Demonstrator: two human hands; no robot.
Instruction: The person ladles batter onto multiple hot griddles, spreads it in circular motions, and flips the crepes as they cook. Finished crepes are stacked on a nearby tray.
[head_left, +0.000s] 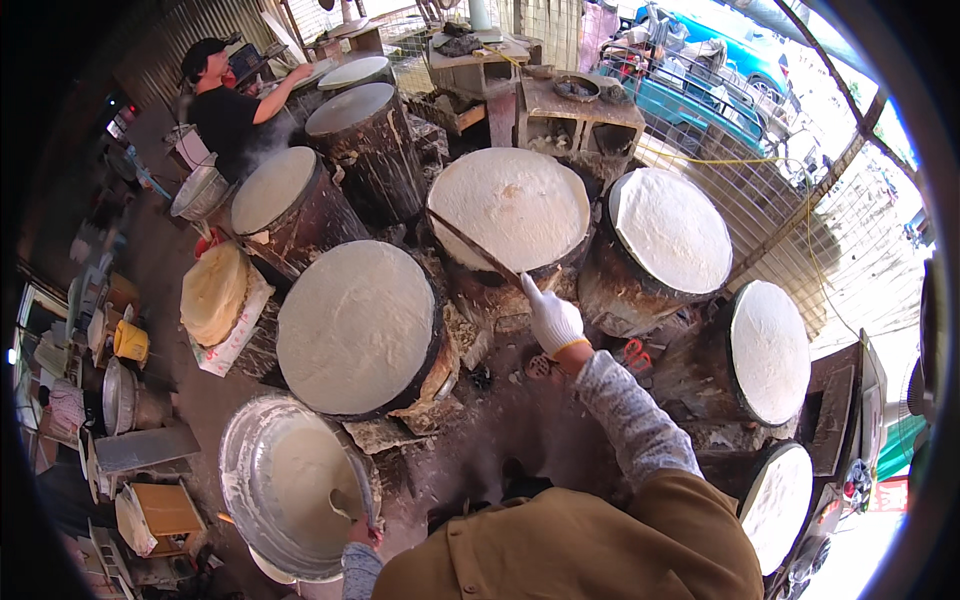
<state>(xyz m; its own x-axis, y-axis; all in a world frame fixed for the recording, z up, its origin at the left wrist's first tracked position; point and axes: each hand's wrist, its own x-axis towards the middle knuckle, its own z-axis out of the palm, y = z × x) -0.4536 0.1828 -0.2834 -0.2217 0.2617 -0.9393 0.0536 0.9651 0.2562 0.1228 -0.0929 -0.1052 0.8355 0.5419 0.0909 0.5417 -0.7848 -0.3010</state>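
Observation:
My right hand, in a white knit glove, is closed round the end of a long, thin, dark flat scraper. Its blade reaches left along the near edge of a round pale flatbread sheet on the middle drum stove. Small brownish spots mark that sheet's centre. At the lower left, my bare left hand is closed at the rim of a big metal basin of pale, runny batter. A ladle extends from this hand into the batter; its handle is mostly hidden.
Pale sheets cover drum stoves close by: left, right, far right and lower right. A stack of yellowish flatbreads lies left. Another person works at the back-left stoves. Wire fencing stands behind.

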